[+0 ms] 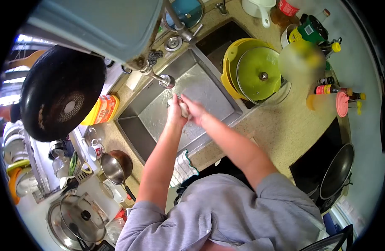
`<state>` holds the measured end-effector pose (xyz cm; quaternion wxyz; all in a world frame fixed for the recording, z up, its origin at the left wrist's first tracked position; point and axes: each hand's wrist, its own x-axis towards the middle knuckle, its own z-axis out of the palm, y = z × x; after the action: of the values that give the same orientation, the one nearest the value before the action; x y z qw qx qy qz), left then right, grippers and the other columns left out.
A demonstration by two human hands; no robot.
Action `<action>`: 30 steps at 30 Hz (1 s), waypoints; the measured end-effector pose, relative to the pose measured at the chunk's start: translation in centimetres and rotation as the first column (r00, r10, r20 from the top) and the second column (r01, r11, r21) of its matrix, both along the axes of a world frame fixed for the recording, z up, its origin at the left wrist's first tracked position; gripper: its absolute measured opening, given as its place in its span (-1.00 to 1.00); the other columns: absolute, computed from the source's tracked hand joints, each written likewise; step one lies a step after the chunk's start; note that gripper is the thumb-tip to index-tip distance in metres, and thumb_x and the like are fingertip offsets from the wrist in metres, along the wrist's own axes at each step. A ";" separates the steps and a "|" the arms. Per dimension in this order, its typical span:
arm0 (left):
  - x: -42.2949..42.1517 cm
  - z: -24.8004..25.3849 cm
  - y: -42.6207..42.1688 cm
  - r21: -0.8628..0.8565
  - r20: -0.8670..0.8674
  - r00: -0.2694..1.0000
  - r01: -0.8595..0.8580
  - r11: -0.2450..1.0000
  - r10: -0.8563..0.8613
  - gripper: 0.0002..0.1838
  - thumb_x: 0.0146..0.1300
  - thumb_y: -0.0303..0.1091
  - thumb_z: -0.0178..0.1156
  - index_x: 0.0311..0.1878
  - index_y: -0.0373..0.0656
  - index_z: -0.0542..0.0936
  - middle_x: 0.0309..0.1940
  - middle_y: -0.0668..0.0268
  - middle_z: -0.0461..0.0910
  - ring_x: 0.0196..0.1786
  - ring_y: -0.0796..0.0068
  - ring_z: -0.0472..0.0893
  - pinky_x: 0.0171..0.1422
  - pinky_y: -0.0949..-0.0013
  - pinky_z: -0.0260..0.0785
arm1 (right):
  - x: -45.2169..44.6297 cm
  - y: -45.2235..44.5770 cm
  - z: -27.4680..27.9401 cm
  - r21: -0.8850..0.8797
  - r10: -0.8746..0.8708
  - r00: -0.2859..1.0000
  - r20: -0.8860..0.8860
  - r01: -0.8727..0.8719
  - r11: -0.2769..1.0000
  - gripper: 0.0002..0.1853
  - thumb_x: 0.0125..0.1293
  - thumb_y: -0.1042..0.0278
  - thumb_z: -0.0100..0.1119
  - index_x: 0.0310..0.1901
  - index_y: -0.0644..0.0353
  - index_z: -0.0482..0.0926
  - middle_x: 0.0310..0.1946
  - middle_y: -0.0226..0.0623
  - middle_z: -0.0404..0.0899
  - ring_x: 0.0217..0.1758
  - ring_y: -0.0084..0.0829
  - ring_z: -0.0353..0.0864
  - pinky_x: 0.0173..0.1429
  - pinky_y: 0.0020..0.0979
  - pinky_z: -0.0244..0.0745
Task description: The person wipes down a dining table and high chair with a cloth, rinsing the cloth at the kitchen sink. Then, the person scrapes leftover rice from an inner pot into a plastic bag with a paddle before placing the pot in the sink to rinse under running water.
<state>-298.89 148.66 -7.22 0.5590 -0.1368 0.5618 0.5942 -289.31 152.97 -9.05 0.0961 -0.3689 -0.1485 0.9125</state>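
Note:
Over the steel sink (pixel 213 98), my left hand (pixel 175 113) and my right hand (pixel 196 111) are pressed together around a small, white, crumpled cloth (pixel 184 109). Only part of the cloth shows between the palms, and its exact shape is hidden. The fingers of my right hand are smeared by motion. Just beyond my fingertips is the faucet head (pixel 167 82), apart from both hands. The sink floor below looks wet.
Right of the sink, a yellow basin (pixel 226 77) holds a green colander under a glass lid (pixel 253 75). A black pan (pixel 67 94) hangs at left. A saucepan (pixel 116 166) stands on the left counter; a striped towel (pixel 185 169) hangs at the front edge.

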 end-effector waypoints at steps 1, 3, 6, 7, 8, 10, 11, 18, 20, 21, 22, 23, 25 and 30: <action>1.0 1.7 -0.2 0.038 0.090 0.991 -0.107 0.994 0.103 -0.53 0.43 0.15 0.02 -0.15 -0.14 0.53 -0.44 0.23 0.57 -0.38 0.30 0.57 -0.28 0.35 0.46 | 0.2 -1.4 0.9 0.013 0.012 1.000 -0.005 -0.012 1.000 -0.32 0.32 -0.25 0.19 0.19 0.23 0.48 0.13 -0.16 0.57 0.18 -0.25 0.56 0.25 -0.27 0.48; 1.3 1.6 -2.5 0.076 0.186 0.959 -0.230 0.970 0.213 -0.50 0.44 0.13 -0.02 -0.02 -0.17 0.54 -0.34 0.19 0.61 -0.24 0.32 0.61 -0.14 0.37 0.49 | 0.8 -3.7 2.7 -0.294 -0.168 0.942 -0.291 0.079 0.952 -0.46 0.42 -0.17 0.11 0.15 0.15 0.49 0.07 -0.29 0.57 0.11 -0.31 0.59 0.16 -0.26 0.55; -1.1 -0.4 -5.8 -0.427 -0.735 0.355 0.420 0.801 -0.578 -0.54 0.45 -0.06 0.03 0.25 -0.15 0.45 -0.01 0.17 0.60 0.04 0.33 0.57 0.13 0.33 0.46 | 2.4 -4.1 5.7 -0.190 0.089 0.934 -0.345 -0.163 0.968 -0.54 0.46 -0.10 0.07 0.15 0.12 0.49 0.06 -0.29 0.58 0.09 -0.25 0.61 0.13 -0.13 0.56; -1.0 1.3 -6.4 -0.141 -0.704 0.586 0.438 0.888 -0.401 -0.55 0.43 -0.20 0.03 0.32 -0.12 0.40 0.11 0.19 0.54 0.09 0.33 0.55 0.18 0.32 0.44 | 3.5 -3.6 6.7 -0.136 0.180 0.907 -0.380 -0.247 0.959 -0.67 0.48 0.09 0.10 0.10 0.12 0.50 -0.05 -0.30 0.59 0.01 -0.31 0.63 0.00 -0.16 0.59; -0.4 4.3 -6.7 0.151 -0.581 0.782 0.376 0.914 -0.226 -0.51 0.41 -0.33 0.04 0.39 -0.09 0.35 0.22 0.22 0.48 0.14 0.34 0.54 0.24 0.30 0.42 | 4.0 -3.0 6.5 -0.121 0.206 0.904 -0.375 -0.268 0.956 -0.67 0.48 0.09 0.10 0.10 0.12 0.50 -0.05 -0.30 0.59 0.01 -0.31 0.63 0.00 -0.16 0.59; -1.8 8.7 -8.1 0.258 -0.503 0.813 0.466 0.847 -0.294 -0.35 0.28 -0.51 0.10 0.47 -0.08 0.26 0.36 0.25 0.34 0.23 0.30 0.49 0.33 0.31 0.37 | 4.0 -2.0 5.6 -0.020 0.383 0.858 -0.343 -0.415 0.910 -0.82 0.46 0.27 0.09 0.02 0.06 0.51 -0.21 -0.31 0.57 -0.22 -0.49 0.57 -0.17 -0.41 0.51; -1.6 11.7 -8.7 0.140 -0.664 0.578 0.719 0.681 -0.474 -0.27 0.18 -0.52 0.17 0.47 -0.10 0.26 0.41 0.20 0.28 0.27 0.29 0.46 0.37 0.32 0.32 | 4.0 -1.6 6.9 0.077 0.473 0.813 -0.339 -0.477 0.876 -0.92 0.33 0.49 0.17 -0.22 0.06 0.51 -0.48 -0.46 0.41 -0.50 -0.66 0.34 -0.48 -0.57 0.20; -2.0 14.5 -10.0 -0.684 -0.729 -0.579 0.641 0.349 -0.364 -0.34 0.00 -0.47 0.29 0.26 -0.31 0.39 0.07 -0.05 0.49 0.14 -0.02 0.54 0.22 0.14 0.42 | 0.7 -3.8 12.0 0.409 0.741 0.634 0.223 -0.751 0.519 -0.71 0.06 0.63 0.35 -0.49 0.06 0.39 -0.68 -0.57 0.21 -0.70 -0.64 0.12 -0.65 -0.50 -0.07; -2.5 13.6 -9.7 -0.833 -0.539 -0.635 0.497 0.242 -0.554 -0.56 0.09 -0.42 0.24 0.07 -0.29 0.48 -0.14 0.03 0.63 -0.07 0.01 0.67 0.03 0.15 0.54 | 0.1 -4.7 12.7 0.435 0.710 0.605 0.360 -0.782 0.446 -0.72 0.03 0.61 0.38 -0.51 0.07 0.42 -0.67 -0.53 0.24 -0.70 -0.63 0.15 -0.65 -0.47 -0.04; -2.8 12.7 -9.9 -0.828 -0.549 -0.628 0.500 0.254 -0.552 -0.56 0.09 -0.42 0.24 0.07 -0.29 0.48 -0.14 0.03 0.63 -0.07 0.01 0.67 0.03 0.15 0.54 | -0.4 -4.8 13.0 0.458 0.659 0.583 0.476 -0.804 0.380 -0.73 -0.01 0.59 0.42 -0.52 0.08 0.45 -0.67 -0.49 0.27 -0.69 -0.61 0.18 -0.66 -0.45 -0.01; -2.9 11.6 -10.3 -0.837 -0.546 -0.647 0.454 0.306 -0.533 -0.66 0.11 -0.39 0.23 -0.04 -0.28 0.53 -0.25 0.06 0.66 -0.17 0.03 0.69 -0.06 0.14 0.56 | -0.9 -5.1 13.2 0.469 0.595 0.555 0.581 -0.826 0.313 -0.74 -0.05 0.57 0.46 -0.54 0.09 0.48 -0.66 -0.45 0.30 -0.68 -0.59 0.20 -0.67 -0.42 0.01; -2.9 10.9 -10.8 -0.842 -0.540 -0.665 0.408 0.354 -0.517 -0.75 0.12 -0.36 0.22 -0.14 -0.26 0.57 -0.36 0.10 0.69 -0.26 0.04 0.72 -0.16 0.13 0.58 | -1.5 -5.5 13.0 0.521 0.478 0.429 0.767 -0.850 -0.073 -0.83 0.03 0.35 0.42 -0.41 0.19 0.60 -0.63 -0.18 0.54 -0.65 -0.26 0.54 -0.58 -0.24 0.40; -2.7 11.3 -11.5 -0.858 -0.513 -0.662 0.387 0.337 -0.546 -0.80 0.12 -0.36 0.22 -0.20 -0.23 0.61 -0.35 0.10 0.70 -0.25 0.06 0.72 -0.16 0.13 0.59 | -2.5 -5.7 8.8 0.562 0.300 0.476 0.827 -0.727 -0.395 -0.80 0.06 0.29 0.36 -0.35 0.22 0.64 -0.52 -0.11 0.62 -0.49 -0.15 0.63 -0.42 -0.20 0.50; -2.4 10.6 -12.1 -0.872 -0.469 -0.456 0.372 0.317 -0.756 -0.76 0.06 -0.23 0.26 -0.34 -0.21 0.71 -0.30 0.04 0.71 -0.17 0.05 0.72 -0.09 0.11 0.57 | -2.0 -6.8 10.6 0.394 0.034 0.491 0.870 -0.652 -0.648 -0.70 0.11 0.11 0.23 -0.29 0.17 0.69 -0.26 -0.03 0.71 -0.17 0.00 0.71 -0.10 -0.10 0.63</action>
<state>-301.30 136.52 3.34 0.2346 0.5453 0.8046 -0.0158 -291.32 146.19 1.59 -0.1293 -0.1734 -0.9570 0.1933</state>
